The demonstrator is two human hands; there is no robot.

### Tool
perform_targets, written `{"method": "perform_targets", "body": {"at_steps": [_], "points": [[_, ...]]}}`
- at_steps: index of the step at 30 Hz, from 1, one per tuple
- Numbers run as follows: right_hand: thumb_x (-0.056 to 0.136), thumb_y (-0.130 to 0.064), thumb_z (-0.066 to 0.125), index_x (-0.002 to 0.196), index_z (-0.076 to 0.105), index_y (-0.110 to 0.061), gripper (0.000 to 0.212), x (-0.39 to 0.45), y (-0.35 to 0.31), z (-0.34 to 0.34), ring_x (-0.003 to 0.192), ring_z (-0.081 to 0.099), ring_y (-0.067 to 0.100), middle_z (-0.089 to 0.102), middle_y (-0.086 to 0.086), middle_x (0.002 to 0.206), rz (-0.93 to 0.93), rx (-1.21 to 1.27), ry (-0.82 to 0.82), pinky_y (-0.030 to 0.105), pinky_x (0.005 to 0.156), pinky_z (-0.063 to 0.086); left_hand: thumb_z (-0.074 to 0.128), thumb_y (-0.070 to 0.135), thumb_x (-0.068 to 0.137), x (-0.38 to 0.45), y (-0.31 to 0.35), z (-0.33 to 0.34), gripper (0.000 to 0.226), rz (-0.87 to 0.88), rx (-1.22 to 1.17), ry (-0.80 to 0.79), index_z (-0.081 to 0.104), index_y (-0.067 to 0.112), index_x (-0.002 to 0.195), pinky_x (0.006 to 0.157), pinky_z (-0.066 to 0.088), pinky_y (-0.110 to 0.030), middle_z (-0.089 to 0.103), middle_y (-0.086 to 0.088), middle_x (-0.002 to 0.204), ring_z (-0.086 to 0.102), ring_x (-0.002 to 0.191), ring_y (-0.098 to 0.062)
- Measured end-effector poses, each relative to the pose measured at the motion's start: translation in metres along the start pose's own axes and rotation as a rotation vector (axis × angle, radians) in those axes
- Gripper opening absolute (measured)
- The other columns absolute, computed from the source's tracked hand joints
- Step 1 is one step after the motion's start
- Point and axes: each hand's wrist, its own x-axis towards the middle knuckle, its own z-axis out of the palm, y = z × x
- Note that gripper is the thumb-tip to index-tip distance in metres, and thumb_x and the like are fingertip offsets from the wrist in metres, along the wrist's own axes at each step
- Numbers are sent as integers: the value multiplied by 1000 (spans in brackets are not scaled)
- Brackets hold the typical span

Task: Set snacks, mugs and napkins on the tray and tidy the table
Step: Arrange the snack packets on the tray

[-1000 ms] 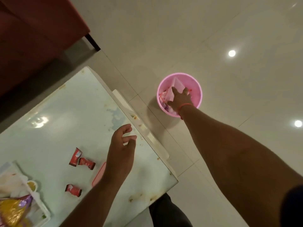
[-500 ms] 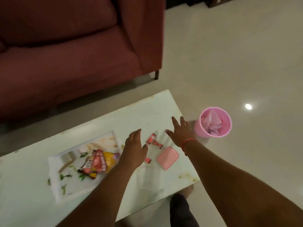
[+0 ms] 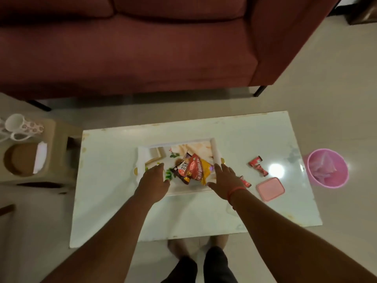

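Observation:
A white printed tray (image 3: 215, 152) lies in the middle of the pale low table (image 3: 114, 201). Snack packets (image 3: 195, 170), red, yellow and dark brown, are piled inside it. My left hand (image 3: 154, 181) hovers over the tray's near left part, fingers spread, holding nothing. My right hand (image 3: 225, 177), with a red thread on the wrist, is open at the tray's near right corner. Small red candy wrappers (image 3: 258, 166) and a pink lidded box (image 3: 270, 188) lie on the table right of the tray. A white patterned mug (image 3: 22, 126) lies on its side on a stand at far left.
A pink waste bin (image 3: 326, 168) with crumpled pink paper stands on the floor off the table's right end. A maroon sofa (image 3: 142, 48) fills the far side. The beige side stand (image 3: 30, 160) at left holds a white napkin stack (image 3: 40, 156). My feet are at the near table edge.
My right hand has left the pink bin and come back over the table to the tray's right corner. The left hand has moved to the tray too. The view swung left and up.

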Motion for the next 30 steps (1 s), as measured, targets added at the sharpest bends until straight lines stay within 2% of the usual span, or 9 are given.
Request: {"method": "perform_targets", "body": {"at_steps": [3, 7, 10, 14, 16, 18, 22, 27, 30], "points": [[91, -39, 63, 149, 27, -10, 74, 35, -1, 12, 138, 35, 33, 41, 14, 148, -33, 5, 12, 47, 110, 38, 53, 24, 95, 17, -1, 26, 56, 54, -18, 25, 36, 12, 148, 111, 34, -39, 47, -12, 147, 41, 137, -28], [93, -29, 62, 143, 35, -5, 62, 91, 1, 21, 134, 41, 35, 52, 18, 138, -114, 20, 87, 47, 109, 38, 53, 20, 93, 49, 13, 67, 43, 142, -1, 93, 51, 12, 135, 94, 46, -39, 59, -11, 127, 52, 117, -29], [91, -26, 63, 138, 41, -8, 55, 122, 2, 34, 127, 48, 34, 58, 17, 129, -182, 13, 45, 47, 102, 43, 52, 18, 92, 69, 21, 89, 35, 161, 107, 172, 55, 10, 126, 81, 47, -40, 60, -14, 118, 54, 105, -32], [89, -25, 65, 145, 37, -13, 64, 141, 4, 46, 122, 48, 34, 55, 14, 131, -209, -43, 60, 44, 99, 42, 53, 19, 92, 84, 26, 100, 39, 116, 110, 192, 52, 10, 130, 80, 48, -43, 60, -16, 119, 55, 104, -35], [89, -25, 66, 140, 46, -13, 56, 146, 5, 47, 122, 51, 32, 56, 13, 131, -172, -4, 39, 40, 98, 42, 52, 20, 93, 92, 26, 102, 41, 73, 99, 147, 50, 10, 133, 84, 47, -45, 58, -17, 120, 55, 108, -37], [91, -22, 63, 126, 61, -12, 37, 148, 9, 48, 116, 56, 28, 63, 10, 124, -126, 112, 30, 32, 90, 43, 51, 22, 95, 100, 25, 103, 38, 32, 90, 110, 52, 9, 130, 87, 46, -45, 58, -18, 119, 54, 111, -37], [87, -15, 65, 111, 65, -10, 24, 139, 22, 43, 102, 63, 28, 68, 11, 111, -92, 428, 27, 31, 82, 47, 54, 26, 93, 109, 28, 104, 31, 46, 35, 110, 64, 9, 117, 82, 48, -42, 60, -17, 112, 58, 104, -36], [87, -3, 59, 113, 60, -13, 28, 120, 41, 36, 89, 70, 32, 69, 11, 105, 45, 1124, 72, 47, 74, 62, 56, 24, 92, 122, 43, 101, 35, -8, -261, 320, 56, 7, 122, 84, 48, -39, 64, -15, 116, 60, 107, -33], [86, 6, 56, 117, 57, -7, 33, 124, 40, 32, 85, 70, 36, 68, 19, 109, 134, 1424, 96, 49, 72, 62, 54, 21, 94, 136, 64, 101, 35, 37, -335, 292, 55, 9, 126, 87, 47, -36, 62, -13, 121, 60, 109, -30]]}}
